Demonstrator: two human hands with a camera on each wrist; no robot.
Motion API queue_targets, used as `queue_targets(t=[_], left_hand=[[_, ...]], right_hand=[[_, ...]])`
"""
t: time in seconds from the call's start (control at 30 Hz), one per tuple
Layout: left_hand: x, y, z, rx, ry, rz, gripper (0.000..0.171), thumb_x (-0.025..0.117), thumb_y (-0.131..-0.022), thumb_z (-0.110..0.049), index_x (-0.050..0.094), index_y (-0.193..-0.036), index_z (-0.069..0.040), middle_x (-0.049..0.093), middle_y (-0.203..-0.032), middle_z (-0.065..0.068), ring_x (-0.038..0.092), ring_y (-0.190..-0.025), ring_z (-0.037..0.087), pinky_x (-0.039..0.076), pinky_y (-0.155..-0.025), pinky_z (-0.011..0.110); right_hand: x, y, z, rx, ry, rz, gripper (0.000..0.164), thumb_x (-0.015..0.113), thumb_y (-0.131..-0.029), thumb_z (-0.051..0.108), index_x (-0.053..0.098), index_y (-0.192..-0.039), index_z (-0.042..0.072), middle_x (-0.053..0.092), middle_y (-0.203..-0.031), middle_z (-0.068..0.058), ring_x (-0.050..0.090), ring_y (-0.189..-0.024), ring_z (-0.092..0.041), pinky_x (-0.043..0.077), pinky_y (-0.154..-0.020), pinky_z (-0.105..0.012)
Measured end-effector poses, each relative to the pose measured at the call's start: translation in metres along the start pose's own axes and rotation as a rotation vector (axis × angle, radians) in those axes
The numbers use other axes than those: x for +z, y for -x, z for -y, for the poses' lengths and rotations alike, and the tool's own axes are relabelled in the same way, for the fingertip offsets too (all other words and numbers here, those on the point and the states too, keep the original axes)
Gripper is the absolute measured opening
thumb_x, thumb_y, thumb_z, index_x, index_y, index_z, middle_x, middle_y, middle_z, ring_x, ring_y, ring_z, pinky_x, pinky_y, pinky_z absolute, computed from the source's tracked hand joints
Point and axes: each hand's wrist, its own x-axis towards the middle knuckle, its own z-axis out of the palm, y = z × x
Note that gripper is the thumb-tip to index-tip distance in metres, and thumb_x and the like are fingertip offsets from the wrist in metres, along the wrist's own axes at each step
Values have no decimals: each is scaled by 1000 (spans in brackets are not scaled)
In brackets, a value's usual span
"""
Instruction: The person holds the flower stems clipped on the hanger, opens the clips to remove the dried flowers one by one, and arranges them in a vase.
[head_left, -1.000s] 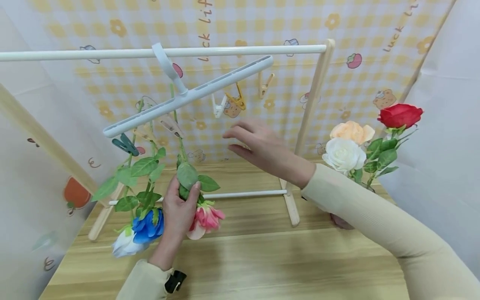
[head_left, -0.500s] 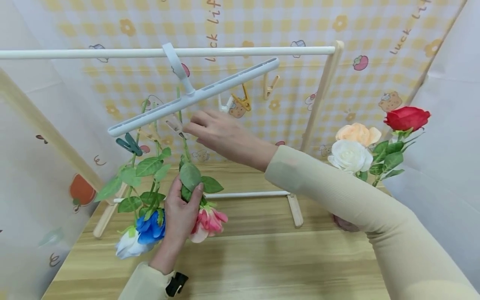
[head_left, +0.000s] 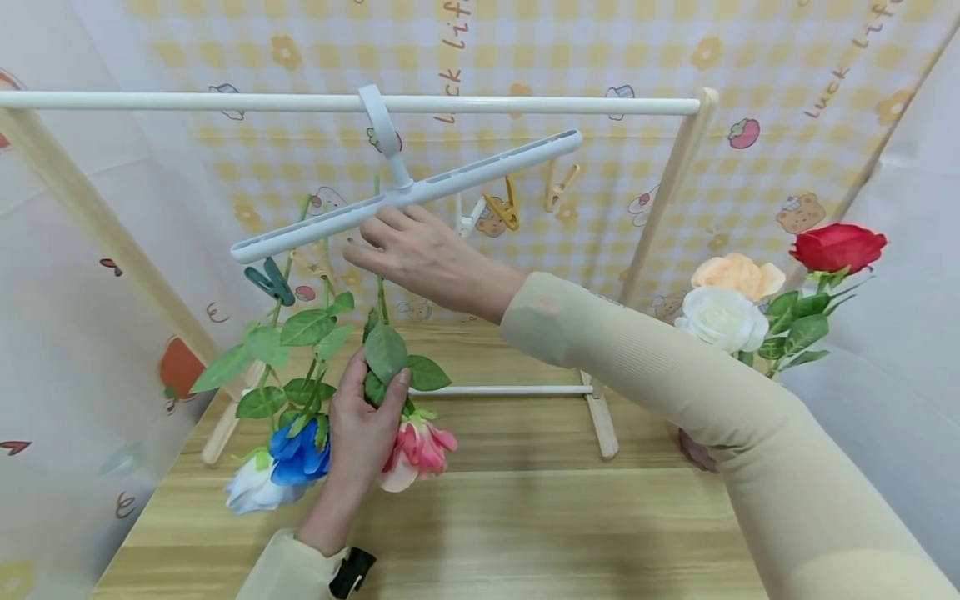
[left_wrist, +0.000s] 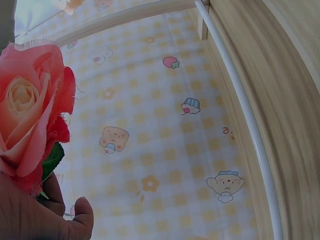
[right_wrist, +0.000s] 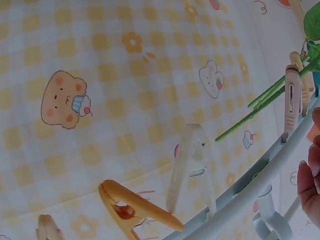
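Observation:
My left hand (head_left: 365,425) holds the stem and leaves of an upside-down pink rose (head_left: 422,450), its bloom large in the left wrist view. The stem runs up to a pale pink clothespin (right_wrist: 292,97) on a white-grey hanger (head_left: 510,162). My right hand (head_left: 427,254), fingers bent, is right at that clothespin and hides it in the head view. In the right wrist view its fingertips (right_wrist: 304,175) show across the hanger bar from the clothespin, apart from it. A blue rose (head_left: 300,454) and a white rose (head_left: 251,487) hang from the hanger's left end.
The hanger tilts on a white rail (head_left: 540,105) with wooden legs (head_left: 667,200). A green clothespin (head_left: 272,283) is at its left end; white (head_left: 469,217), yellow (head_left: 506,207) and beige (head_left: 558,187) ones hang right. Red (head_left: 838,247), peach (head_left: 738,275) and white roses (head_left: 722,319) stand at right.
My right hand has moved left from beside the white clothespin to the pale pink one, covering it. My left hand still holds the pink rose. The head view has shifted slightly.

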Motion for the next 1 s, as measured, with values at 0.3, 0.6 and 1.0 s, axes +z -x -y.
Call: queue_targets(t=[0.3,0.6,1.0], left_hand=[[-3,1,-4,2,44,21,42,62,-89,-4,53,-130,-6,63,-109,12,58,-90,3,49,-77,12],[-6,1,-5,-3,67,38,44,63,-89,-4,52,-131,-6,63,-113,11,61,-93,5,50,-79,13],[-9,1,-8,26,37,36,41,63,-88,-4,55,-128,-6,64,-109,10,62,-86,9,51,-75,15]], right_hand=[[5,-10,-4,-87,205,47,39,23,-103,4,57,-114,17,55,-106,-5,48,-89,-20,37,-72,-26],[10,-24,-10,-158,245,196,33,28,-103,7,59,-107,15,52,-106,-6,45,-90,-20,36,-73,-26],[13,-36,-22,-300,208,242,25,37,-100,4,62,-104,10,53,-106,-10,46,-92,-23,40,-72,-30]])
